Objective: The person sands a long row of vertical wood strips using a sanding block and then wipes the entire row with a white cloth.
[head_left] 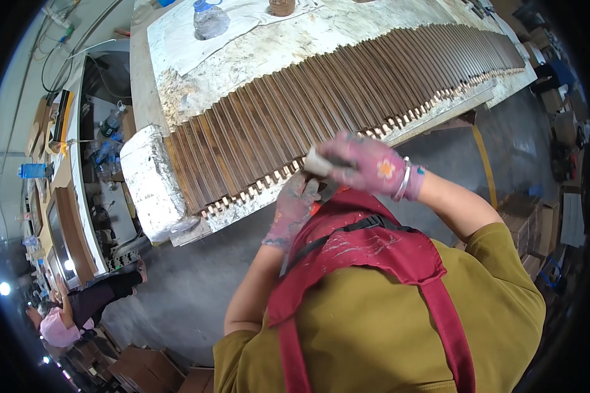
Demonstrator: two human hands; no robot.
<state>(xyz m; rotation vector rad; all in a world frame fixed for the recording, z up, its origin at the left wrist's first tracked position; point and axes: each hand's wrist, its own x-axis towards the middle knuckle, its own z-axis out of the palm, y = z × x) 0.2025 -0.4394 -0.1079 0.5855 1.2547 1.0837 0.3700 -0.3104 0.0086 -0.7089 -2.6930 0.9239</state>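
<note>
A long row of brown wooden strips (pixel 269 124) lies side by side on the workbench, with pale peg-like ends along the near edge. My right hand (pixel 373 167), in a pink flowered glove with a bracelet at the wrist, grips a pale, blocky pad (pixel 317 162) by the strips' near ends. Just left of it and lower, my left hand (pixel 294 206), in a similar stained glove, has its fingers curled in front of my red apron (pixel 367 242). What lies in those fingers is partly hidden and too unclear to name.
A clear bottle with a blue top (pixel 210 21) and a brown jar (pixel 282 6) stand at the bench's far side. A white-wrapped block (pixel 152 183) sits at its left end. At the far left is another person (pixel 62 324); cardboard boxes (pixel 147 370) stand lower left.
</note>
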